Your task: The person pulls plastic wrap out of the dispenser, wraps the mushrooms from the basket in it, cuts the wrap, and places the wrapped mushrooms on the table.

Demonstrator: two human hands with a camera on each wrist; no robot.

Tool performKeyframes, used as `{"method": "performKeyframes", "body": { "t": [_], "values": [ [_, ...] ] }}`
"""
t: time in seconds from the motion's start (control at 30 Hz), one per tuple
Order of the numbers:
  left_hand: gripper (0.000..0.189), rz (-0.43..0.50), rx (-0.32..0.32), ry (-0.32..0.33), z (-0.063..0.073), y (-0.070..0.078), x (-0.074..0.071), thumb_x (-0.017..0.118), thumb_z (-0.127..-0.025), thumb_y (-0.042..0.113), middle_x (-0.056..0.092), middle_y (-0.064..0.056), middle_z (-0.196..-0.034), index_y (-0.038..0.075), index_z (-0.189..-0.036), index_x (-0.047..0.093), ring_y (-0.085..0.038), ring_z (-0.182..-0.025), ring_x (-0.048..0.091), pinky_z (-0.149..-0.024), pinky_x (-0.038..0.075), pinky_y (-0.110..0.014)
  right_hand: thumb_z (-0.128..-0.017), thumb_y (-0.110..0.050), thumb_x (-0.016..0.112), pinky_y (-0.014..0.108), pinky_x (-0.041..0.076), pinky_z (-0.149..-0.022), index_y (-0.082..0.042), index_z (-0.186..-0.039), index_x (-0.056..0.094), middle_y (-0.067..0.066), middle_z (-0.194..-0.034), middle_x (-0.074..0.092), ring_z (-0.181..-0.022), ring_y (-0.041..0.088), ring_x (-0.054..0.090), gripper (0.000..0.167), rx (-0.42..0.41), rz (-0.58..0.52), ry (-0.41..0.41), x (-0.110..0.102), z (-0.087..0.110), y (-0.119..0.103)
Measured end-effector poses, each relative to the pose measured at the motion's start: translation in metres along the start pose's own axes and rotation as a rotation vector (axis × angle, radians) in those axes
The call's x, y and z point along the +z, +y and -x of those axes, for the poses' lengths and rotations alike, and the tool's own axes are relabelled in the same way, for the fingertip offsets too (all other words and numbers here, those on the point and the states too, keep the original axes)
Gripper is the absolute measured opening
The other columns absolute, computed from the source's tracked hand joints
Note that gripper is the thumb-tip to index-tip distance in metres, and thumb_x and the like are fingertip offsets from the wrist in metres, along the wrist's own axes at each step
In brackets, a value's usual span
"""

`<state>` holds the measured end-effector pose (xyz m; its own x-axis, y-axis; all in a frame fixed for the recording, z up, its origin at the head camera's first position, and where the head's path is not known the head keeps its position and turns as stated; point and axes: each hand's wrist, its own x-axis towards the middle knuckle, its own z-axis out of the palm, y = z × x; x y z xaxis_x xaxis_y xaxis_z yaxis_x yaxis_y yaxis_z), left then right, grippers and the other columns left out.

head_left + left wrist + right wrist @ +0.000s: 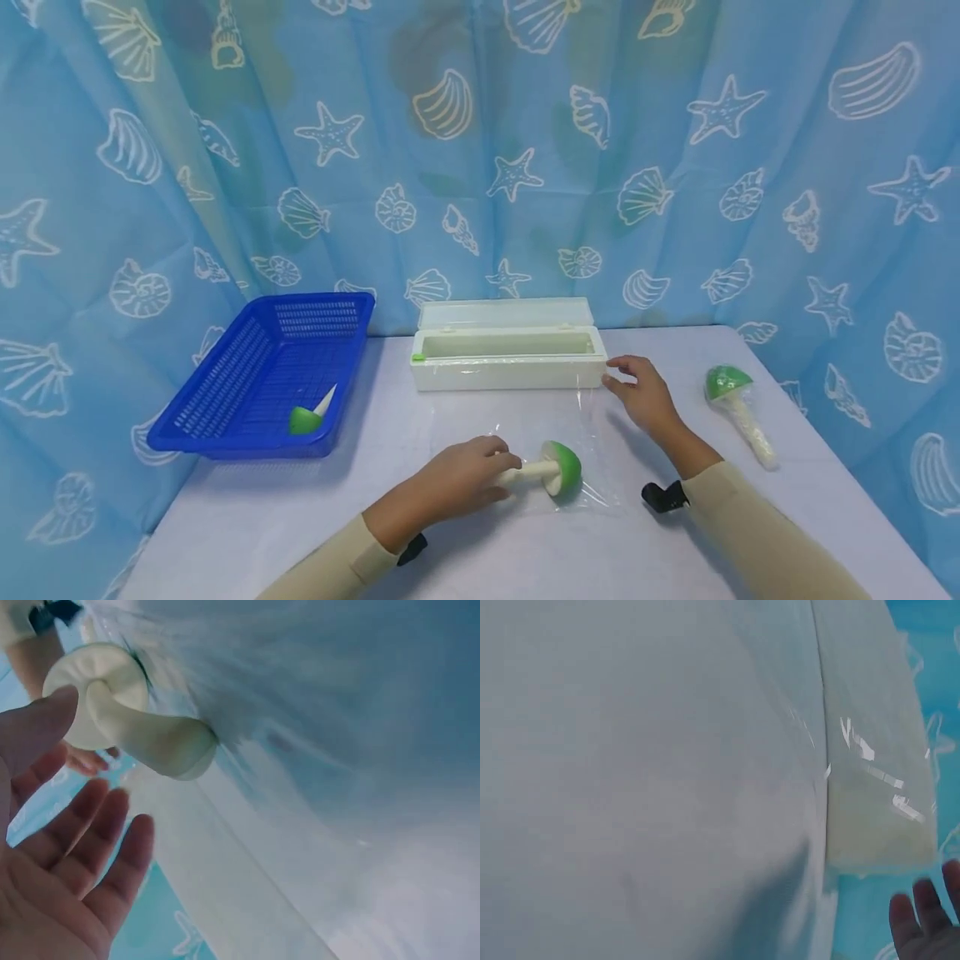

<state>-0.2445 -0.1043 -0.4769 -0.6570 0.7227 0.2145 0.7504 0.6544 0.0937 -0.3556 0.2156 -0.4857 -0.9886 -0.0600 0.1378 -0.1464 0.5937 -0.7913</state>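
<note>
Film (517, 421), thin and transparent, lies over the white-covered worktop (262, 525) in front of a long white film-dispenser box (510, 375). A toy mushroom (567, 471) with a green domed cap and a pale stem lies on its side on this film, cap to the right and stem to the left.

The left hand (457, 475) is at the stem end; in the left wrist view its thumb and fingers stand apart, with the thumb crossing in front of the cap's pale underside and the stem ungripped. The right hand (648, 400) is at the box's right end, its fingers extended and unclenched; whether the fingertips touch the box I cannot tell.

The box's translucent lid (506, 312) stands raised along the back, and a small bright green piece (418, 357) sits at the left of its front edge. On the right side of the worktop lies a film-wrapped mushroom (744, 417), also green-capped. To the left stands a blue plastic basket (240, 446), with a green-and-white toy (303, 421) inside near its front right corner. Behind everything hangs a blue curtain (450, 208) printed with white shells and starfish.
</note>
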Motion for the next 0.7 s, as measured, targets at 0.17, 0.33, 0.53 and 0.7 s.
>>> {"method": "performKeyframes", "body": {
  "t": [0.17,0.33,0.53,0.7],
  "values": [
    [0.024,-0.009,0.007,0.054,0.02,0.005,-0.005,0.08,-0.081,0.028,0.057,0.01,-0.095,0.022,-0.102,0.072,-0.003,-0.08,0.052,-0.067,0.046,-0.019,-0.095,-0.031,0.063,0.042,0.05,-0.085,-0.01,-0.107,0.066,0.002,-0.105,0.065,-0.1,0.022,0.06,0.024,-0.075,0.048,-0.197,-0.005,0.058,-0.011],
    [0.02,-0.035,-0.004,-0.096,0.033,0.014,-0.003,0.08,-0.079,0.034,0.053,0.013,-0.08,0.022,-0.09,0.068,-0.001,-0.066,0.047,-0.055,0.042,-0.021,-0.088,-0.038,0.071,0.032,0.051,-0.075,-0.018,-0.1,0.069,-0.014,-0.093,0.064,-0.087,0.008,0.06,0.023,-0.241,0.148,-0.514,-0.001,0.096,-0.018],
    [0.022,-0.072,-0.06,-0.192,0.035,0.02,0.003,0.076,-0.082,0.032,0.044,0.014,-0.07,0.022,-0.078,0.057,-0.004,-0.056,0.04,-0.05,0.037,-0.024,-0.082,-0.039,0.077,0.032,0.049,-0.076,-0.023,-0.1,0.07,-0.022,-0.092,0.058,-0.085,0.001,0.055,0.025,-0.365,0.341,-0.627,0.008,0.112,-0.023],
    [0.018,-0.054,-0.081,-0.223,0.034,0.022,0.004,0.071,-0.088,0.023,0.046,0.015,-0.067,0.022,-0.075,0.058,-0.003,-0.056,0.043,-0.052,0.039,-0.022,-0.087,-0.026,0.074,0.029,0.047,-0.07,-0.025,-0.088,0.067,-0.022,-0.083,0.052,-0.075,-0.001,0.05,0.007,-0.443,0.433,-0.615,0.014,0.115,-0.023]
  ]
}}
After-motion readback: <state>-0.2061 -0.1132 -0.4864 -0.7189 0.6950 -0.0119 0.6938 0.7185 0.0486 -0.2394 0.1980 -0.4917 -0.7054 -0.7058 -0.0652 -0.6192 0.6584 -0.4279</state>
